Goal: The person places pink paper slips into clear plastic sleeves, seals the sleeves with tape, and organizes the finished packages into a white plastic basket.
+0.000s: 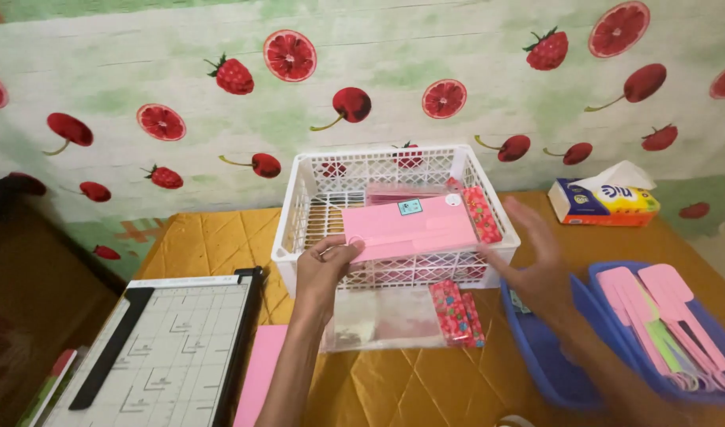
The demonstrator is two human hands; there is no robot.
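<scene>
1. Your left hand (324, 257) pinches the pink packet (410, 228) by its left end, over the white basket (394, 213).
2. Packet's long axis runs left-right.
3. Your right hand (536, 265), open and empty, hovers just off its right end.

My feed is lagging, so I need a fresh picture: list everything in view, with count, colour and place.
basket: one, white lattice plastic, centre of the table
pink packet: one, flat, held over the basket's front
patterned packs: two in front of the basket, one at its right inside wall; red, floral
clear bag: one, see-through, in front of the basket
paper cutter: one, white board, black edge, lower left
pink sheet: one, beside the cutter
blue trays: two, lower right; the right one holds pink and green flat tools
tissue box: one, right rear
tablecloth: one, quilted, mustard yellow
left hand: grips the packet's left end
right hand: open, blurred, right of the basket
</scene>
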